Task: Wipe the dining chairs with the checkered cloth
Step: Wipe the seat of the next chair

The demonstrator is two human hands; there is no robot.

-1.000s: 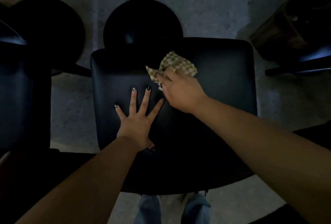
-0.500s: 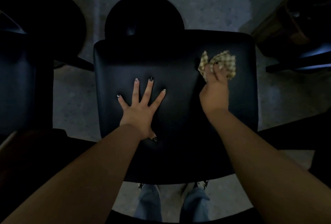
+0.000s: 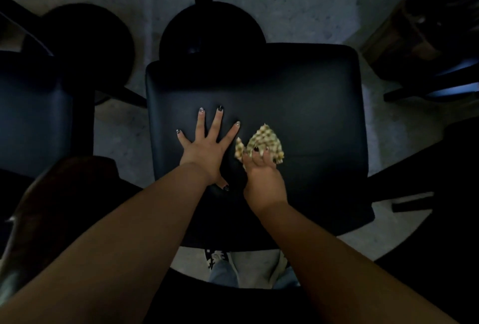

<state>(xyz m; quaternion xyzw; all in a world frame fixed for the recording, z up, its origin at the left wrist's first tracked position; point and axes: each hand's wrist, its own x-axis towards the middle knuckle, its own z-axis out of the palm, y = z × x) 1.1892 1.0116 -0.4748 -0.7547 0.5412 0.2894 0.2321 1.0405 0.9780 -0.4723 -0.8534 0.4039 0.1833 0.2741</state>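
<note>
Step in hand: wiping the black padded dining chair seat (image 3: 298,105). Right hand (image 3: 264,183) grips the crumpled beige checkered cloth (image 3: 264,140) mid-seat; left hand (image 3: 207,152) lies flat, fingers spread, bracing. Next move, likely: sweep the unwiped margins.

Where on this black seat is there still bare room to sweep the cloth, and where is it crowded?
Bare patches on the black padded chair seat: the far strip beyond the fingertips, and the right side out to the seat's edge. Crowded: the middle, where the left hand lies flat, fingers spread, with the right hand gripping the beige checkered cloth just beside it.
</note>
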